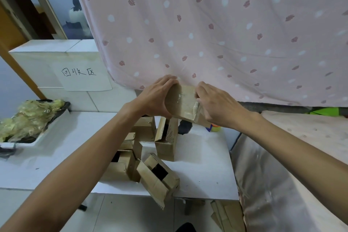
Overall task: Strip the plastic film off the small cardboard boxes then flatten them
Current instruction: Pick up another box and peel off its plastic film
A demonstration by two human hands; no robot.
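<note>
Your left hand [156, 98] wraps round one end of the box [181, 102], up over the table [203, 165]. Your right hand [216, 104] pinches the shiny film [196, 108] at the other end. Pull too hard and the film may snap, or the box may slip onto the open boxes [165, 143] below. The curtain [226, 34] hangs close behind. There is more room toward you.

A film-wrapped brown cardboard box [180, 101] hangs tilted above several opened boxes [160, 173] lying on the table [203, 165].
</note>
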